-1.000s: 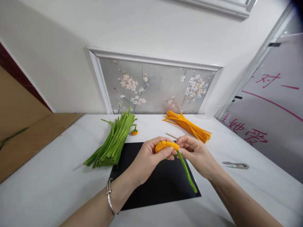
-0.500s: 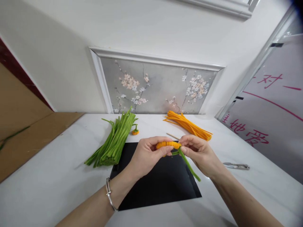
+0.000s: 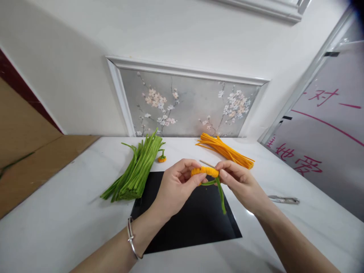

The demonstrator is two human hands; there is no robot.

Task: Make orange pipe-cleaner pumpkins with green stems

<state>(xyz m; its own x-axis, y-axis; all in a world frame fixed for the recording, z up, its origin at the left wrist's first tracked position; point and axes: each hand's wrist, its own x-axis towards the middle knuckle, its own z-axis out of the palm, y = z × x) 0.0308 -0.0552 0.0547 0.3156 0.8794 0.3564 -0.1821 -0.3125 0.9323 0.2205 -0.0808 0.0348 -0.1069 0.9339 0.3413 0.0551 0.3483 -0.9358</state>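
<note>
Black mat [image 3: 187,223]: below both hands.
Left hand [image 3: 178,185]: grasps the orange piece [image 3: 204,171], above the mat's far part.
Right hand [image 3: 237,180]: pinches this piece's right end; a green stem [image 3: 220,195] hangs there over the mat.
Snips [image 3: 284,199]: right of the mat.
Green bundle [image 3: 136,167]: left of the mat.
Orange bundle [image 3: 226,149]: beyond the mat, to the right.

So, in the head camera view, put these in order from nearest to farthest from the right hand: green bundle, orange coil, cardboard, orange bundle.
From the right hand:
1. Orange coil: touching it, at the fingers.
2. Orange bundle: just ahead of it.
3. Green bundle: well to the left.
4. Cardboard: farthest, at the left edge.
</note>
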